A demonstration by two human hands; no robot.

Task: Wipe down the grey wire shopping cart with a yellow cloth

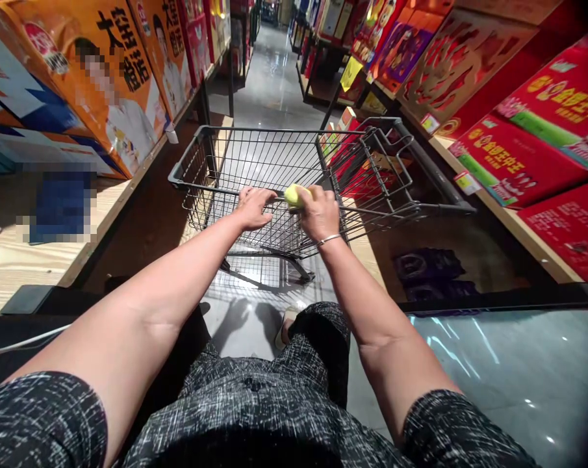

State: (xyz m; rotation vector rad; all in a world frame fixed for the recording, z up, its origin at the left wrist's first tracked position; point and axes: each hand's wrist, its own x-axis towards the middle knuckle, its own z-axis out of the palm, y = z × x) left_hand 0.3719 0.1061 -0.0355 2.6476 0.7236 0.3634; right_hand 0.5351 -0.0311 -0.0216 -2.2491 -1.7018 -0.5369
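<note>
The left hand (253, 208) curls its fingers over the near rim of the wire cart (210, 140). Just beside it, the right hand (320, 213) is closed around a small yellow lump (295, 195), pressing it against the same rim. The cart basket looks empty and stands between the wooden shelf (79, 240) and the red boxes (512, 162). An even push from both hands, wrists level, would probably steer it straight along the aisle floor (274, 84).
</note>
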